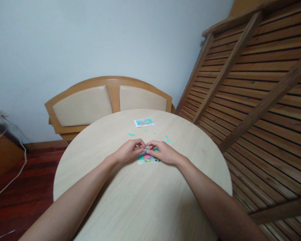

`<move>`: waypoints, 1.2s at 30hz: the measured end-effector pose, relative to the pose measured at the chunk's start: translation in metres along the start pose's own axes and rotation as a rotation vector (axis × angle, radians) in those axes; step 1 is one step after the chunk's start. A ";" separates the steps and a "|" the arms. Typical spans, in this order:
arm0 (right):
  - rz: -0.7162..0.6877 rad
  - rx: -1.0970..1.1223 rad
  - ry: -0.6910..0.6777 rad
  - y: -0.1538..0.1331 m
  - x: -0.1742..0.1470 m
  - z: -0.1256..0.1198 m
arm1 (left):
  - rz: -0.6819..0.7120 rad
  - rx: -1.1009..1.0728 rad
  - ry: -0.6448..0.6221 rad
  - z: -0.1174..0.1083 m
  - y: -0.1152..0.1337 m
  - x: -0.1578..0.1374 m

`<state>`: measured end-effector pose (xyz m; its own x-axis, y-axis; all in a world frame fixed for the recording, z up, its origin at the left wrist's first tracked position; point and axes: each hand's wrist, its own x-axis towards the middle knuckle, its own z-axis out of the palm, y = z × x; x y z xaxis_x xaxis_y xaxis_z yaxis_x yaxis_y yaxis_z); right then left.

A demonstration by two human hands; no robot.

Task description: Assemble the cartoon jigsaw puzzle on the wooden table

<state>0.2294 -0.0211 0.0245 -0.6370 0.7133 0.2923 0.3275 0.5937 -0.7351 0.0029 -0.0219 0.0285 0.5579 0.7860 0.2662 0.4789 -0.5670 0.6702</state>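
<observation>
A partly assembled jigsaw puzzle [147, 160], teal with pink and yellow figures, lies flat on the round table [140, 201]. Over its upper edge my left hand [129, 150] and my right hand [165, 152] meet almost fingertip to fingertip. Both have thumb and fingers pinched together. Between the fingertips shows a small teal puzzle piece, partly hidden by the fingers. My hands cover some of the puzzle's left, right and top parts.
Loose teal pieces lie beyond my hands, some at the left [131, 134] and some at the right [169, 139]. A picture card [144, 122] rests farther back. Behind the table stands a padded headboard [110, 82]; a slatted wooden frame [240, 100] leans at the right.
</observation>
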 end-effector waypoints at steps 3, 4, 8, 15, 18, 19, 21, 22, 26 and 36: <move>-0.017 0.002 0.020 0.000 0.001 -0.001 | -0.005 0.013 0.017 0.001 0.000 0.000; -0.012 -0.007 0.028 0.002 0.001 -0.003 | 0.001 0.040 0.017 0.001 -0.001 0.000; 0.055 -0.055 0.100 0.016 0.000 -0.016 | 0.123 0.207 -0.062 -0.001 -0.005 -0.002; 0.208 -0.083 0.194 0.041 -0.006 -0.031 | 0.213 0.274 -0.207 0.006 -0.011 -0.003; 0.253 -0.114 0.195 0.049 -0.007 -0.034 | 0.218 0.253 -0.224 0.007 -0.011 -0.004; 0.272 -0.118 0.192 0.052 -0.008 -0.035 | 0.217 0.245 -0.222 0.006 -0.010 -0.004; 0.305 -0.119 0.181 0.057 -0.008 -0.036 | 0.220 0.230 -0.221 0.005 -0.011 -0.005; 0.317 -0.120 0.174 0.058 -0.008 -0.037 | 0.222 0.225 -0.222 0.005 -0.011 -0.005; 0.334 -0.144 0.152 0.061 -0.010 -0.039 | 0.217 0.234 -0.235 0.004 -0.012 -0.006; 0.328 -0.270 0.130 0.053 -0.011 -0.042 | 0.219 0.195 -0.241 0.002 -0.011 -0.005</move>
<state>0.2830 0.0175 0.0081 -0.3823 0.9105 0.1575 0.6789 0.3923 -0.6206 -0.0038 -0.0204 0.0179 0.7941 0.5731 0.2023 0.4373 -0.7699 0.4647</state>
